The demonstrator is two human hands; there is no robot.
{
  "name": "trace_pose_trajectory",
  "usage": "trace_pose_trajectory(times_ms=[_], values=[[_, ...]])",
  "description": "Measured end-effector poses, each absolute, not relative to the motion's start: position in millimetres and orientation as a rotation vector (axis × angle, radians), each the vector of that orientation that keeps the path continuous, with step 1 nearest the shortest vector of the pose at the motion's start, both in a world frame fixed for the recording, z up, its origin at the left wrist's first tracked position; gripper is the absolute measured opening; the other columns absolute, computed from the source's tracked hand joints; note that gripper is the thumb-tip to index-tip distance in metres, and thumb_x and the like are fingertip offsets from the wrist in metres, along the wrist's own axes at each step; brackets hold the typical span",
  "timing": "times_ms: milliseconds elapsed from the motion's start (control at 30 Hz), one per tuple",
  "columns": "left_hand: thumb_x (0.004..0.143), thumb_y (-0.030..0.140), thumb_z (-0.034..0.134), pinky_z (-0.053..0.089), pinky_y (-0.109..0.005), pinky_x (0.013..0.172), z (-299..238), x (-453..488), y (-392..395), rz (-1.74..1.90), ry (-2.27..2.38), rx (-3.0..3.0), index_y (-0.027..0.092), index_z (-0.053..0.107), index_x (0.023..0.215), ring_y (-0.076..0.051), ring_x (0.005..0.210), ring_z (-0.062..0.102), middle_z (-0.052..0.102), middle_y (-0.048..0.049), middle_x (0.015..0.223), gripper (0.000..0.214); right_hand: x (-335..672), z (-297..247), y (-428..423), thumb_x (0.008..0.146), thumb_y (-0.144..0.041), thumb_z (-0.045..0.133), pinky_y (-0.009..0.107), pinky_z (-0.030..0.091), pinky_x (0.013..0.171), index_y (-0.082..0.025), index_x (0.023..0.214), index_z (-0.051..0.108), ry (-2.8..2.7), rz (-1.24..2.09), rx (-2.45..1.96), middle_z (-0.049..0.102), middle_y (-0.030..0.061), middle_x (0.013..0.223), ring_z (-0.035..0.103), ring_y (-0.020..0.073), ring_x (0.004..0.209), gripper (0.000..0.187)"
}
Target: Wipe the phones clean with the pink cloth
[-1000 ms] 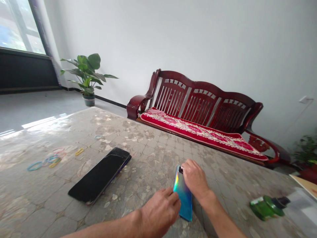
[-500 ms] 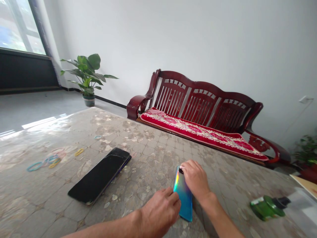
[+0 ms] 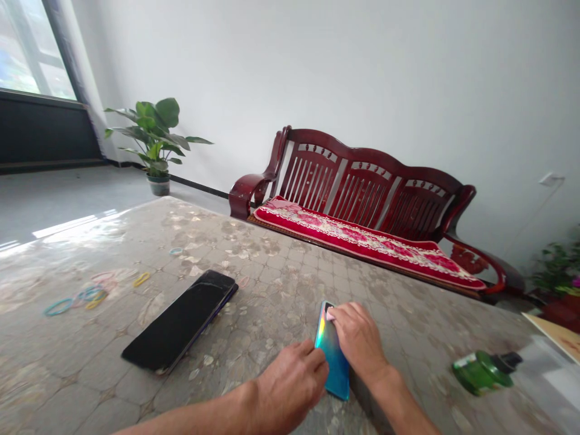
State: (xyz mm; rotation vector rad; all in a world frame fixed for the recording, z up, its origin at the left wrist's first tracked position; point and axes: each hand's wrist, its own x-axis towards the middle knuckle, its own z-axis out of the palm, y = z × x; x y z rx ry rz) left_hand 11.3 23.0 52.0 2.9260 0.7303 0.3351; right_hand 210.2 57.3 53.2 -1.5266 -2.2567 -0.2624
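Note:
A shiny blue phone [image 3: 336,370] lies back side up on the table, its dark camera block near the far end. Curled fingers of my left hand [image 3: 296,377] grip its left edge around the middle. My right hand [image 3: 357,338] is closed over the upper right part, with a small pale wad [image 3: 330,313] pinched at the fingertips against the phone's back by the camera. What the wad is made of is too small to tell. Left of my hands lies a larger black-screened device [image 3: 181,323], with a purple edge showing beneath it.
Several coloured bands [image 3: 84,297] lie at the left of the patterned tablecloth [image 3: 254,362]. A green bottle with a black cap [image 3: 483,373] lies at the right, beside a clear plastic container [image 3: 548,365]. A wooden bench [image 3: 353,193] stands beyond the table, a potted plant [image 3: 158,145] at its left.
My right hand has moved slightly down the phone's back with the pale wad, and more of the camera block shows. My left hand keeps its hold. The whole view has shifted a little.

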Motion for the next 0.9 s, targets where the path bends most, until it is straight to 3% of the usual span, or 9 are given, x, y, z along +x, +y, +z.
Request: trace_pose_trajectory(times_ms=[367, 900], values=[[0.100, 0.023, 0.046, 0.048, -0.033, 0.073, 52, 12, 23, 0.357, 0.710, 3.025, 0.017, 0.061, 0.091, -0.021, 0.083, 0.053, 0.060, -0.0053, 0.091, 0.018, 212, 51, 35, 0.091, -0.005, 0.049, 0.029, 0.047, 0.080, -0.024, 0.092, 0.065, -2.301, -0.103, -1.447, 0.064, 0.0017, 0.091, 0.058, 0.0183, 0.091, 0.025], [0.099, 0.021, 0.048, 0.048, -0.032, 0.080, 49, 13, 24, 0.324, 0.714, 2.994, 0.017, 0.059, 0.090, -0.020, 0.087, 0.053, 0.061, -0.0060, 0.093, 0.016, 198, 62, 37, 0.088, 0.000, 0.045, 0.028, 0.044, 0.078, -0.022, 0.088, 0.063, -2.368, -0.056, -1.467, 0.062, 0.0014, 0.087, 0.056, 0.0175, 0.088, 0.029]])
